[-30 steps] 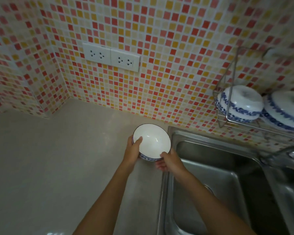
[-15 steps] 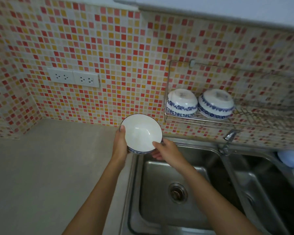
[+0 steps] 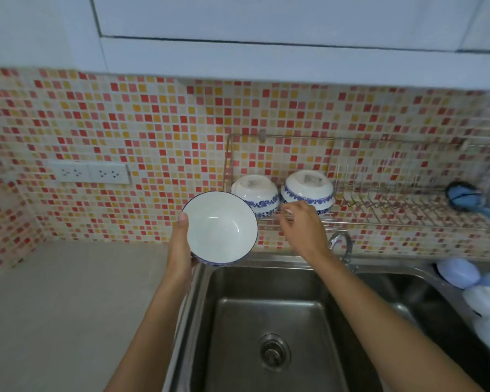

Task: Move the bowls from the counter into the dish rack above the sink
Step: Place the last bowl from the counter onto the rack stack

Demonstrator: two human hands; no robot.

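Risk first: the left hand (image 3: 181, 244) is carrying the bowl (image 3: 220, 228) alone at frame centre, thumb hooked over the near-left rim, fingers hidden underneath. A one-handed pinch on glazed ceramic could be slipping, and the bowl is hanging over the counter edge and the sink (image 3: 269, 329) below, so a drop is likely chipping it on steel.

The right hand (image 3: 301, 226) is reaching just right of centre toward the dish rack (image 3: 379, 213), loosely curled and holding nothing, fingertips at the front wire by the right racked bowl (image 3: 307, 190). A nudge there could be knocking it against the left racked bowl (image 3: 255, 195); both are sitting upside down, close side by side.

The free slots are lying further right; squeezing in left is risking a rim clash.

The held bowl is looking white inside, dark-rimmed, with a blue pattern outside, opening facing the camera. It is probably needing a flip before racking.
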